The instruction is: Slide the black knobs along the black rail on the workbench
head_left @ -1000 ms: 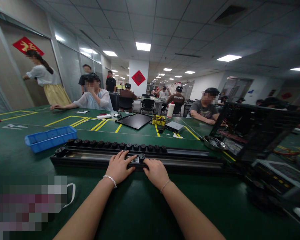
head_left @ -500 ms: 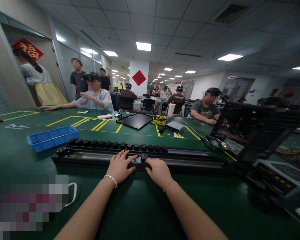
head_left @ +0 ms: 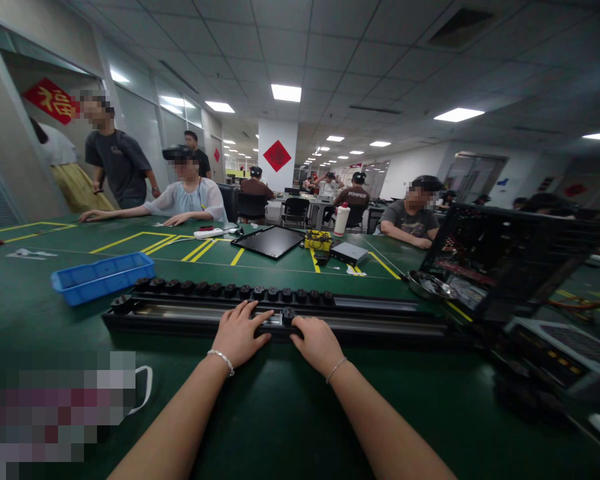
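A long black rail (head_left: 180, 323) with a shiny inner channel lies across the table in front of me. My left hand (head_left: 241, 333) rests on it, fingers spread over the channel and thumb at the near edge. One small black block (head_left: 289, 315), perhaps a socket module, sits in the channel between my hands. My right hand (head_left: 317, 339) is bent over the rail, fingers close together, with the fingertips against the right side of this block. Behind lies a second rail (head_left: 375, 304) carrying a row of several similar black blocks (head_left: 245, 291).
A blue plastic bin (head_left: 105, 277) stands behind the rails at left. An open computer case (head_left: 510, 260), a metal bowl (head_left: 430, 285) and a power supply (head_left: 565, 353) are at right. Farther back lie a black panel (head_left: 269, 241) and a grey box (head_left: 349, 253). People sit across the table.
My hands and the block keep their places on the rail. In the background, a standing person has walked left, and the seated person opposite has lowered a hand to the table.
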`<action>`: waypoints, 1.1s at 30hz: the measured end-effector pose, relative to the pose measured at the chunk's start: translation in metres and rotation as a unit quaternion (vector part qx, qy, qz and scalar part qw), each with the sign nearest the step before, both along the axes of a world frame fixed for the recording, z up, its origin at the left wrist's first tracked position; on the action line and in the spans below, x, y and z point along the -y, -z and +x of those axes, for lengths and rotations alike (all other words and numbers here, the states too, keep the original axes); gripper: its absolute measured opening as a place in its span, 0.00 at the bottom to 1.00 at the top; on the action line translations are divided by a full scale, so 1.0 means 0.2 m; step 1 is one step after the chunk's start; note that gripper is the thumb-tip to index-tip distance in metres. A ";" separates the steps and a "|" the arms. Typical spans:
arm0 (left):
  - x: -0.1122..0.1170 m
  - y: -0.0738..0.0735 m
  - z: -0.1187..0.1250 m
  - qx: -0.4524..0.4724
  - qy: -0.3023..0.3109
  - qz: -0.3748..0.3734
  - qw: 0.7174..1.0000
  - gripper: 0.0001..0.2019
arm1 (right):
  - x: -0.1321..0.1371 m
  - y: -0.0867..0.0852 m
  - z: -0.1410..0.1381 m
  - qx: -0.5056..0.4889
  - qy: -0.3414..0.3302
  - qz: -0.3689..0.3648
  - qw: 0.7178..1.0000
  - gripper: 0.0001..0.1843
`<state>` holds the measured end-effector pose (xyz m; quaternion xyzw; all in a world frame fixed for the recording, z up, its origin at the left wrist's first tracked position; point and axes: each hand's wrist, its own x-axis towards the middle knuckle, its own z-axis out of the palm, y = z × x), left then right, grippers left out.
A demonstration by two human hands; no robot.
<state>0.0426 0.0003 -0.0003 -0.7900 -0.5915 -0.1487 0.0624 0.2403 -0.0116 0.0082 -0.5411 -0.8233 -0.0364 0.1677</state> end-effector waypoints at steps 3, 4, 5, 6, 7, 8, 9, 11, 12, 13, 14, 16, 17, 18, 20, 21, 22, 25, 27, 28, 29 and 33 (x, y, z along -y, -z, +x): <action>0.00 0.00 0.00 -0.001 0.004 0.007 1.000 0.25 | 0.00 0.00 0.00 -0.004 -0.001 0.000 1.000 0.08; 0.00 0.00 0.00 -0.002 0.004 0.008 1.000 0.25 | 0.00 0.00 0.00 -0.005 -0.002 0.002 1.000 0.08; 0.00 0.00 0.00 -0.002 0.004 0.009 1.000 0.25 | 0.00 0.00 0.00 -0.006 -0.003 0.003 1.000 0.08; 0.00 0.00 0.00 -0.003 0.004 0.010 1.000 0.24 | 0.00 0.00 0.00 -0.006 -0.003 0.003 1.000 0.08; 0.00 0.00 0.00 -0.004 0.004 0.010 1.000 0.24 | -0.01 0.00 0.00 -0.006 -0.002 0.003 1.000 0.08; 0.00 0.00 0.00 -0.005 0.004 0.009 1.000 0.24 | -0.01 0.01 0.00 -0.006 -0.002 0.002 1.000 0.08; -0.01 0.01 0.00 -0.005 0.003 0.007 1.000 0.25 | -0.01 0.01 0.00 -0.005 -0.002 0.001 1.000 0.08; -0.01 0.01 0.00 -0.005 0.001 0.005 1.000 0.25 | -0.01 0.01 0.00 -0.004 0.000 0.002 1.000 0.08; -0.01 0.01 0.00 -0.006 0.002 0.005 1.000 0.25 | -0.01 0.01 0.00 -0.003 0.000 0.003 1.000 0.08; -0.01 0.01 0.00 -0.006 0.003 0.007 1.000 0.25 | -0.01 0.01 0.00 -0.003 0.000 0.002 1.000 0.08; -0.01 0.01 0.00 -0.007 0.004 0.011 1.000 0.25 | -0.01 0.01 0.00 -0.003 0.000 0.001 1.000 0.07; -0.01 0.02 -0.01 -0.009 0.006 0.018 1.000 0.24 | -0.01 0.01 0.00 -0.002 0.000 -0.003 1.000 0.08; -0.01 0.02 -0.01 -0.011 0.007 0.020 1.000 0.24 | -0.01 0.01 0.00 -0.002 0.000 -0.004 1.000 0.08; -0.01 0.02 -0.01 -0.011 0.007 0.021 1.000 0.24 | -0.01 0.01 0.00 -0.003 -0.001 -0.003 1.000 0.08; -0.02 0.03 -0.01 -0.011 0.007 0.022 1.000 0.24 | -0.01 0.01 0.00 -0.005 -0.004 0.000 1.000 0.07; -0.02 0.03 -0.01 -0.011 0.007 0.023 1.000 0.24 | -0.01 0.01 0.00 -0.006 -0.005 0.001 1.000 0.07; -0.02 0.03 -0.01 -0.010 0.007 0.023 1.000 0.24 | -0.01 0.01 0.00 -0.006 -0.004 0.000 1.000 0.07; -0.02 0.02 -0.01 -0.009 0.006 0.018 1.000 0.24 | -0.01 0.01 0.00 -0.004 -0.001 -0.004 1.000 0.07; -0.01 0.02 -0.01 -0.008 0.006 0.016 1.000 0.24 | -0.01 0.01 0.00 -0.004 -0.001 -0.003 1.000 0.07; -0.01 0.02 -0.01 -0.008 0.007 0.016 1.000 0.24 | -0.01 0.01 0.00 -0.004 -0.001 -0.002 1.000 0.07; -0.01 0.02 -0.01 -0.007 0.007 0.016 1.000 0.24 | -0.01 0.01 0.00 -0.005 -0.001 -0.001 1.000 0.07; -0.01 0.01 0.00 -0.006 0.005 0.011 1.000 0.24 | -0.01 0.01 0.01 -0.007 0.006 -0.004 1.000 0.07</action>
